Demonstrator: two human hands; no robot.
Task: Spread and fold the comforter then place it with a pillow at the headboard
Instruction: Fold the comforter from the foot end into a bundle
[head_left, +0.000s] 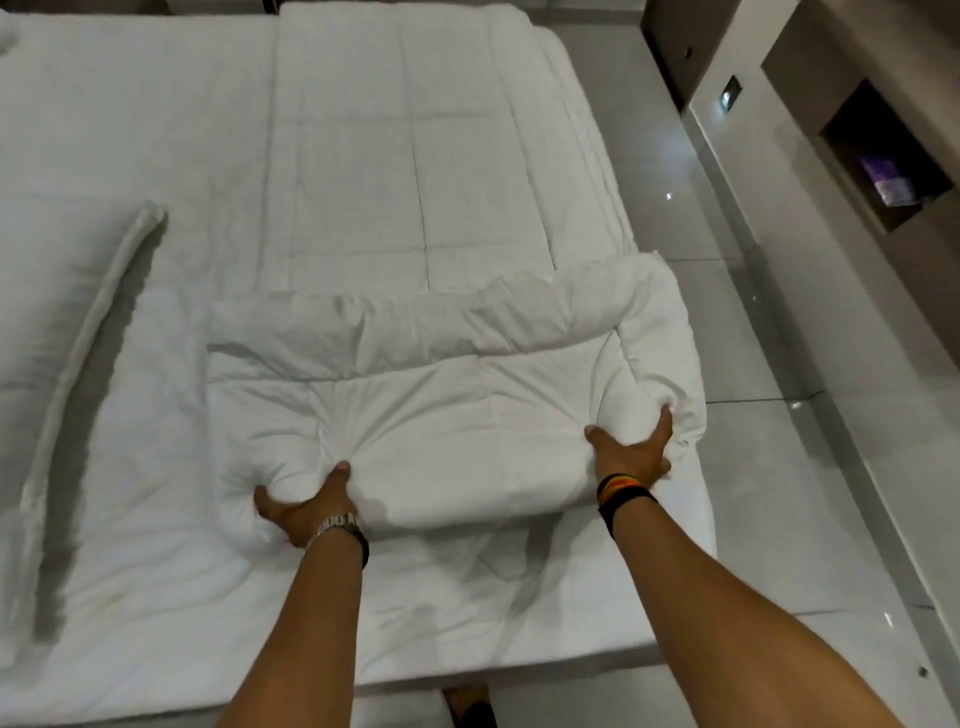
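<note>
While both hands grip, left hand (306, 506), right hand (631, 452), folded comforter (441, 415)

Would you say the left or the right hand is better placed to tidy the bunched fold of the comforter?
Right, probably. The right hand grips the comforter right beside the bunched fold; the left hand grips the opposite end.

a glossy pale grey tiled floor (737, 332) runs along the right side of the white-sheeted bed (130, 130). beyond it stands a grey-brown wall unit (810, 57) with a dark square recess (883, 156) holding a purple and white packet (891, 179), and a small dark switch plate (729, 92) nearby.
</note>
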